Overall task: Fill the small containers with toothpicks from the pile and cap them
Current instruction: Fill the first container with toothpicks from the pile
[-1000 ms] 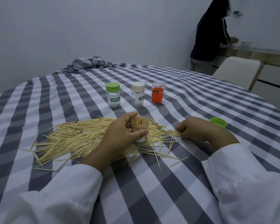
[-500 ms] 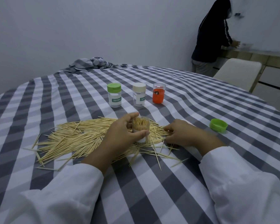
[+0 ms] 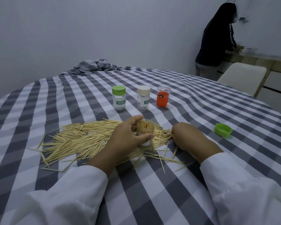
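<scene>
so my left hand [image 3: 128,135] has its fingers [image 3: 147,136] wrapped around the open container [image 3: 144,133], thumb up top, holding it upright right in the middle of the toothpick pile [image 3: 81,140]. it's clear plastic, a little round tub, and already looks pretty packed with toothpicks standing on end. my right hand [image 3: 190,137] is knuckles up at the right edge of the pile with the fingers curled down onto the sticks, looks like I'm pinching a few more but honestly can't see what's under there. the loose green cap [image 3: 222,130] sits well off to the right on the surface [image 3: 201,104], open side up, so I'd say this one is nearly full and just needs topping off and capping. further back there's a green-lidded container [image 3: 119,97] and a cream-lidded container [image 3: 143,97] side by side, both capped, can't really tell what's in them, plus an orange container [image 3: 163,98] with what looks like a clear lid. still a big heap of thin pale wooden sticks left on the grey and white checked cloth, so plenty to go
</scene>
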Motion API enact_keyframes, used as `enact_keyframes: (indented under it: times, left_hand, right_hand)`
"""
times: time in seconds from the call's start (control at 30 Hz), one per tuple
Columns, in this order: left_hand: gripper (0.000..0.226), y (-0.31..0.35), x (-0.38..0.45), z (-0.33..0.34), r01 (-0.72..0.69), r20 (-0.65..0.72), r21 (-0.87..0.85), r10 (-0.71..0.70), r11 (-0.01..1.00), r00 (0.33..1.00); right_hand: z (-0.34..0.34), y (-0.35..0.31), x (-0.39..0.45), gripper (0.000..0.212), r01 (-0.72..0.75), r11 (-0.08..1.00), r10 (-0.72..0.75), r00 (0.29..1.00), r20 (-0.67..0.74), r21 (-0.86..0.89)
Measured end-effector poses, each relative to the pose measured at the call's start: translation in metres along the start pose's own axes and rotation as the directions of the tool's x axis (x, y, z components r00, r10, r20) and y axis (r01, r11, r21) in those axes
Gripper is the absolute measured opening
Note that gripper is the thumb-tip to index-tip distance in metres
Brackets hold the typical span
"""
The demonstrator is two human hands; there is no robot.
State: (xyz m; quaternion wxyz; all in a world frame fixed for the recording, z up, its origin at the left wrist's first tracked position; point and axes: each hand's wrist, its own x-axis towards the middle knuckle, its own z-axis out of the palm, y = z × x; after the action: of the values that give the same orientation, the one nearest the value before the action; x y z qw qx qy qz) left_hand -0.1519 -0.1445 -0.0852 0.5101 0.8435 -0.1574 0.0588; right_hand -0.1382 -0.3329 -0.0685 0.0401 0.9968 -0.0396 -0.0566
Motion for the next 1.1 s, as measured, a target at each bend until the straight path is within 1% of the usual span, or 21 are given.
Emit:
enact_keyframes:
  times: [0.07,0.13,0.2,0.23,0.27,0.3,0.37,0.4,0.43,0.5,0.57,0.63,0.7,0.73,0.9,1.0,1.03,1.1]
  left_hand:
    - [0.075,0.001,0.0,0.0,0.001,0.004,-0.002,-0.001,1.0,1.0]
    - [0.075,0.001,0.0,0.0,0.004,0.007,-0.003,-0.004,1.0,1.0]
    - [0.075,0.001,0.0,0.0,0.005,0.006,-0.006,-0.005,1.0,1.0]
    - [0.075,0.0,0.0,0.0,0.005,0.006,-0.006,-0.005,1.0,1.0]
    - [0.076,0.0,0.0,0.0,0.004,0.005,-0.005,-0.004,1.0,1.0]
    - [0.076,0.0,0.0,0.0,0.004,0.004,-0.005,-0.004,1.0,1.0]
    - [0.075,0.0,0.0,0.0,0.004,0.003,-0.006,-0.004,1.0,1.0]
    - [0.075,0.0,0.0,0.0,0.003,0.003,-0.005,-0.003,1.0,1.0]
    - [0.075,0.0,0.0,0.001,0.003,0.003,-0.006,-0.003,1.0,1.0]
    - [0.076,0.0,0.001,0.001,0.003,0.003,-0.008,-0.003,1.0,1.0]
    - [0.076,0.0,0.001,0.001,0.001,0.005,-0.002,-0.001,1.0,1.0]
    - [0.076,0.0,0.0,0.001,-0.003,0.007,0.008,0.003,1.0,1.0]
    - [0.076,0.001,0.0,0.001,-0.003,0.005,0.015,0.003,1.0,1.0]
    - [0.076,0.001,0.0,0.001,-0.003,0.002,0.01,0.003,1.0,1.0]
    - [0.075,0.0,0.0,0.001,-0.011,-0.006,0.005,0.011,1.0,1.0]
    - [0.075,0.001,0.001,0.001,-0.017,-0.004,0.01,0.017,1.0,1.0]
    - [0.075,0.001,0.001,0.001,-0.018,-0.004,0.016,0.018,1.0,1.0]
    - [0.074,0.001,0.001,0.001,-0.017,-0.007,0.013,0.017,1.0,1.0]
  right_hand:
    - [-0.002,0.002,0.0,0.021,0.001,0.998,-0.001,1.0,0.001,0.068]
    - [-0.007,0.005,-0.003,0.027,0.017,0.981,-0.014,1.0,-0.019,0.192]
    - [-0.01,0.008,-0.007,0.025,0.063,0.927,-0.034,0.996,-0.085,0.369]
    - [-0.01,0.01,-0.008,0.022,0.094,0.871,-0.036,0.991,-0.13,0.481]
    - [-0.01,0.01,-0.01,0.019,0.114,0.784,-0.02,0.987,-0.159,0.61]
    - [-0.011,0.01,-0.011,0.018,0.13,0.665,-0.002,0.985,-0.172,0.735]
    - [-0.01,0.009,-0.012,0.016,0.152,0.374,0.017,0.985,-0.171,0.915]
    - [-0.011,0.008,-0.013,0.016,0.157,0.235,0.017,0.986,-0.165,0.959]
    - [-0.012,0.006,-0.015,0.016,0.163,0.121,0.011,0.986,-0.165,0.979]
    - [-0.014,0.0,-0.016,0.014,0.187,-0.067,0.003,0.982,-0.187,0.98]
    - [-0.015,-0.008,-0.018,0.014,0.231,-0.217,0.028,0.973,-0.23,0.949]
    - [-0.017,-0.016,-0.02,0.014,0.295,-0.326,0.078,0.955,-0.286,0.898]
    - [-0.018,-0.023,-0.023,0.013,0.366,-0.388,0.127,0.93,-0.344,0.846]
    - [-0.017,-0.027,-0.024,0.013,0.392,-0.399,0.143,0.92,-0.366,0.829]
    - [-0.01,-0.042,-0.028,0.01,0.448,-0.331,0.186,0.894,-0.408,0.831]
    - [-0.012,-0.042,-0.029,0.009,0.517,-0.294,0.252,0.853,-0.457,0.804]
    - [-0.013,-0.041,-0.029,0.009,0.532,-0.294,0.259,0.844,-0.469,0.794]
    - [-0.012,-0.043,-0.029,0.009,0.527,-0.304,0.236,0.849,-0.473,0.794]
